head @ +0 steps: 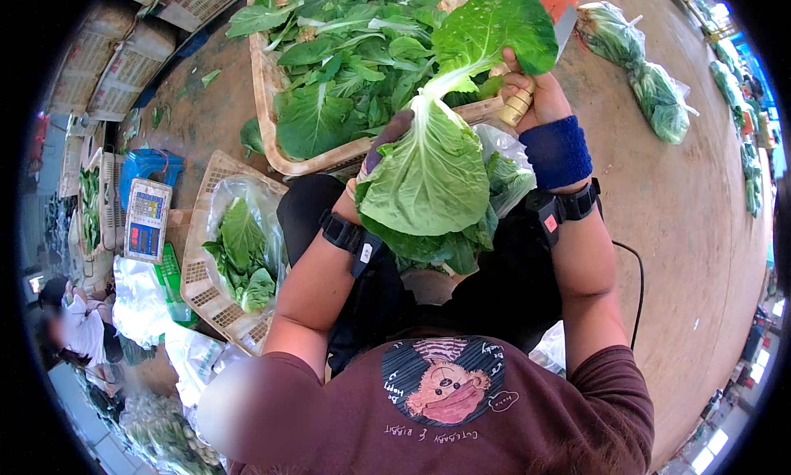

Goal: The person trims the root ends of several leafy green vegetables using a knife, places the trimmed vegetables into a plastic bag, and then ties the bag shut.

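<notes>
My left hand point(389, 138), in a dark glove, grips a head of leafy greens point(426, 172) by its side above my lap. Its broad pale-ribbed leaves hide part of that hand. My right hand point(532, 95) holds a knife by its light-coloured handle point(518, 106). The knife's blade point(563, 30) points away from me, partly behind a large outer leaf point(494, 27). The fingers of my right hand are against this leaf, which bends away from the head at its white stalk. A clear plastic bag point(507, 160) with greens in it lies just behind the head.
A plastic crate point(266, 116) heaped with loose leaves stands in front of me. To my left are a second crate point(207, 166) with bagged greens, a digital scale point(148, 218) and a blue stool point(151, 166). Bagged greens point(661, 101) lie on the right floor. A person point(83, 327) sits far left.
</notes>
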A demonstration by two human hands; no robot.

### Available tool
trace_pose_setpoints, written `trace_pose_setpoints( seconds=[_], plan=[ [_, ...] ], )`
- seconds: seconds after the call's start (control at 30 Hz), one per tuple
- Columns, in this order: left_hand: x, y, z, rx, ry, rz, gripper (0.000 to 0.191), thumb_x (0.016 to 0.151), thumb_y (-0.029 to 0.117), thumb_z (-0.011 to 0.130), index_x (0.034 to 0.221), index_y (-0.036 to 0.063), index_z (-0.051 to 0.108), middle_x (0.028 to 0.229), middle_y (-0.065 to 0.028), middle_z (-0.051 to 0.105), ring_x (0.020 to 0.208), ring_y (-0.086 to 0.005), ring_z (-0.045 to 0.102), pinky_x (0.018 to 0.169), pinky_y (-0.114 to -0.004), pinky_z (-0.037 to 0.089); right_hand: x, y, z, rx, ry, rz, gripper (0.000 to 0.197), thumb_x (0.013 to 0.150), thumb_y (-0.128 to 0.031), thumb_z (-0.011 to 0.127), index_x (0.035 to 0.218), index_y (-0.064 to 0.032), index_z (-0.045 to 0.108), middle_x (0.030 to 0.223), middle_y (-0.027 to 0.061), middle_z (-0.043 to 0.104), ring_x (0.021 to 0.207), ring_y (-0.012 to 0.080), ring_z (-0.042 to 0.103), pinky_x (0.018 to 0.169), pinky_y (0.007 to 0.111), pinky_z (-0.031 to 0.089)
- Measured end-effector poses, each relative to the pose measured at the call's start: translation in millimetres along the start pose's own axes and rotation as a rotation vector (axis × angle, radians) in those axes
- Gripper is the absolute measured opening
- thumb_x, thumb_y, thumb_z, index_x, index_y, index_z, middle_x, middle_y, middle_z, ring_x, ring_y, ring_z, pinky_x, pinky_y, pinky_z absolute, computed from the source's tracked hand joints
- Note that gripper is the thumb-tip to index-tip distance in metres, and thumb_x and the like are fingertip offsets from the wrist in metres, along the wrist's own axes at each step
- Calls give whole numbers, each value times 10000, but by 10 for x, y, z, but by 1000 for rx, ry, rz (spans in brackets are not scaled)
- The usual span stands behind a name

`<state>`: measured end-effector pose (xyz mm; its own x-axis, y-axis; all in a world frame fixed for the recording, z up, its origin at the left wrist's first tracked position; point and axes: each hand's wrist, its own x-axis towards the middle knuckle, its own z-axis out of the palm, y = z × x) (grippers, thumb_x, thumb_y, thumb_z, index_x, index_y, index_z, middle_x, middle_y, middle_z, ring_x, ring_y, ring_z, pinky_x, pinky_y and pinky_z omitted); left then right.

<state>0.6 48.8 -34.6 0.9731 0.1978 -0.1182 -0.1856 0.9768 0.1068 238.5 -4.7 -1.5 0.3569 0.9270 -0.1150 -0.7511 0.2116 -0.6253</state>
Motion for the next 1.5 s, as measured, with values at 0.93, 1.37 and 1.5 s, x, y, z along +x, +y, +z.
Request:
trace_pose_setpoints(
  seconds=[0.93,1.37,1.5],
  plan=[
    [-264,180,101,470,211,162,475,837,224,581,1235,-19,491,1141,-121,602,1021,-234,595,947,-359,447,802,210,46,-999,285,48,309,904,-233,573,1163,-67,549,988,48,651,772,119,639,528,220,437],
    [-73,211,18,695,216,76,381,929,265,531,1211,9,524,1089,-57,610,973,-146,596,875,-284,473,525,545,415,-1151,-312,212,340,768,-344,743,790,-59,558,607,-24,506,533,68,476,495,228,390],
    [-90,226,-4,839,264,124,405,879,143,609,1253,37,494,1105,-12,571,984,-101,541,863,-260,455,632,613,331,-1286,35,18,314,784,-310,739,819,-40,582,648,-14,543,563,70,496,537,239,421]
  ],
)
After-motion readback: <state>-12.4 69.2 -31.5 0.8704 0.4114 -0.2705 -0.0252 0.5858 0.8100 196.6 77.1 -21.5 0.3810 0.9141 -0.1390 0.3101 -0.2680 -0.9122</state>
